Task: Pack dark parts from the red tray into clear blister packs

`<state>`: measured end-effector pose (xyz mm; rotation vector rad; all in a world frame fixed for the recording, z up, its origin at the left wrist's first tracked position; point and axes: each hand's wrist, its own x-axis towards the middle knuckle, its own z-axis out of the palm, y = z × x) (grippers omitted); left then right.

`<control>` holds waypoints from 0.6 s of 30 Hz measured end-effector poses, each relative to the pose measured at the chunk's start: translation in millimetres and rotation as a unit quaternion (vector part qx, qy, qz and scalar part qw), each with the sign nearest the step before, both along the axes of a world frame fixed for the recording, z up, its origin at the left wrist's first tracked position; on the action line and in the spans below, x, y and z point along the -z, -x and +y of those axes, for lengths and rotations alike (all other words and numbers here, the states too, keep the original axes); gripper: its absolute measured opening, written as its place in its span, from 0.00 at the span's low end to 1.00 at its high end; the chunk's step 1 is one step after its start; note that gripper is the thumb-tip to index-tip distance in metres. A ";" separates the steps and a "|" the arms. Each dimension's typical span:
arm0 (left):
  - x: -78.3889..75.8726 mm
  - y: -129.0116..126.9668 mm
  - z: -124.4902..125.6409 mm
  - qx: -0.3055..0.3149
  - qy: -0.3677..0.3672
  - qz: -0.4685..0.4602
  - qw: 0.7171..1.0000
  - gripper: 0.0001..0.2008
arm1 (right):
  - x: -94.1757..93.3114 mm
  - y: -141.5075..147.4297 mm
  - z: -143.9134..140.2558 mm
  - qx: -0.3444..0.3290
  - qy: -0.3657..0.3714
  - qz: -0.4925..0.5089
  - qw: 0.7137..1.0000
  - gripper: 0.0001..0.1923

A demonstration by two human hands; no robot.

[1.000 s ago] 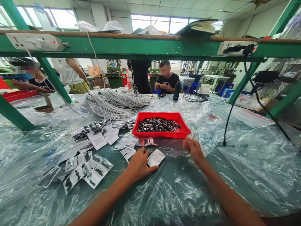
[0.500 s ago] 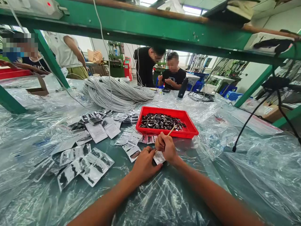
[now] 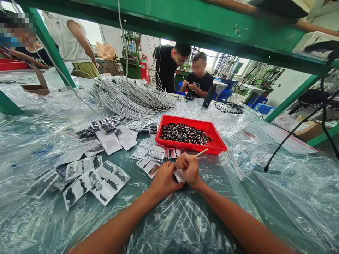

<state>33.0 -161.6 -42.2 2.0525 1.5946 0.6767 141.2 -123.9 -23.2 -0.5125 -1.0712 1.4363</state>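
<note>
Right hand (image 3: pixel 188 168) fisted on thin wooden stick (image 3: pixel 200 152); left hand (image 3: pixel 164 180) pinching flat glossy pouch (image 3: pixel 179 175).

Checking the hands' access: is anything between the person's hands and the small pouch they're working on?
Nothing visible. The left hand and right hand both already touch the small pouch, the right also gripping a thin wooden stick.

Red tray (image 3: pixel 215 145) and scattered packets (image 3: pixel 106 183) crowd ahead and left; bare plastic sheet (image 3: pixel 278 190) lies rightward.

Red tray (image 3: pixel 218 145), grey cable bundle (image 3: pixel 127 97)
</note>
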 end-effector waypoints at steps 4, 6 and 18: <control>-0.6 -0.3 0.6 0.000 0.000 0.006 1.000 0.18 | -0.6 -3.4 -0.2 -0.004 0.002 0.006 1.000 0.27; -2.0 -0.7 1.1 0.007 -0.003 0.007 1.000 0.16 | 2.7 -0.4 -1.4 -0.002 0.004 0.008 1.000 0.27; -5.2 -0.7 0.3 0.001 0.004 0.006 1.000 0.14 | 1.9 -2.4 -4.3 0.008 -0.014 -0.037 0.999 0.26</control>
